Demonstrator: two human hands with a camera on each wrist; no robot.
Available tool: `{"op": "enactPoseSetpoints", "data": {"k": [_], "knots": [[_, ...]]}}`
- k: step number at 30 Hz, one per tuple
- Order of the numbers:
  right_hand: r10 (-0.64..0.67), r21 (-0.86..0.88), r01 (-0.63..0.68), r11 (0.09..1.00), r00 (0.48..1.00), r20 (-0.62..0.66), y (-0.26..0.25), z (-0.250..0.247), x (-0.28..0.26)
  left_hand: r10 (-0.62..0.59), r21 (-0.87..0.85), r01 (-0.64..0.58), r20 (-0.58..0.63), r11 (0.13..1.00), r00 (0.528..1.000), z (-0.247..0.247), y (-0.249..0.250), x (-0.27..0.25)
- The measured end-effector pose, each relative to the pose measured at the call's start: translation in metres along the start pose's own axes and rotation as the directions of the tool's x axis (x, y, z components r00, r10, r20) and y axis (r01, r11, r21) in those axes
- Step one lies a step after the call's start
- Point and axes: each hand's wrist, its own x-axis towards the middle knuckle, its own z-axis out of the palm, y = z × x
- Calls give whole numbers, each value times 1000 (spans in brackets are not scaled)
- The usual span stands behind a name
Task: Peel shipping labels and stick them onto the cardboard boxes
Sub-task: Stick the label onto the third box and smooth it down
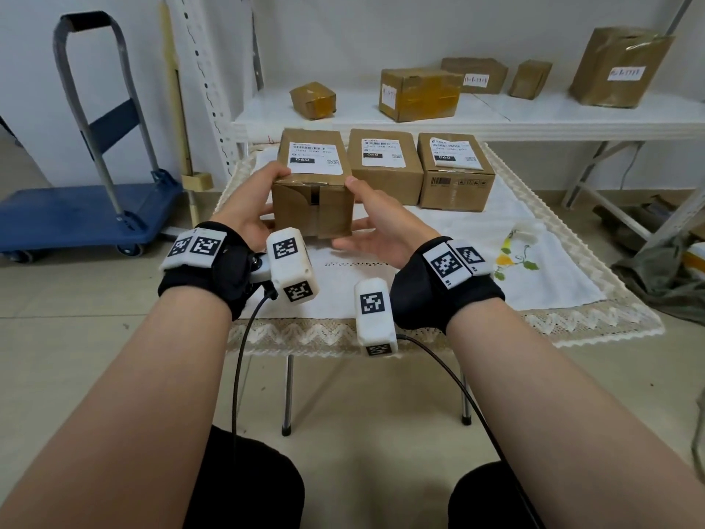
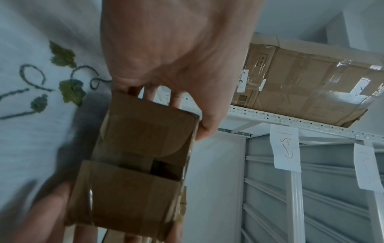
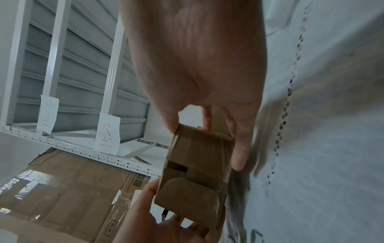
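Note:
A small cardboard box [image 1: 313, 202] with a white shipping label [image 1: 315, 157] on its top is held between both hands, at the left end of a row. My left hand [image 1: 256, 196] grips its left side, thumb on the top edge. My right hand [image 1: 368, 217] grips the right side, thumb at the top corner and fingers underneath. Both wrist views show the box's taped end flaps [image 2: 135, 166] [image 3: 196, 172], with the left hand [image 2: 166, 65] and the right hand [image 3: 197, 65] around them. Two more labelled boxes [image 1: 385, 168] [image 1: 454, 171] stand to its right.
The boxes are on a small folding table covered by a white lace-edged cloth [image 1: 457, 261]. Behind it a white shelf [image 1: 534, 116] carries several taped parcels. A blue platform trolley [image 1: 87, 211] stands on the floor at left. A dark bundle [image 1: 663, 269] lies at right.

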Motion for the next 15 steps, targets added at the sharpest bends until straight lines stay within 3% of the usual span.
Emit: {"op": "enactPoseSetpoints", "data": {"k": [10,15], "knots": [[42,-37,-45,998,996,-81,6,5,-2,31,108,-26,-48,994,998,-2,-14,21],[50,16,-48,999,996,-76,7,-4,-7,80,94,-79,-8,992,997,-6,-15,21]]}}
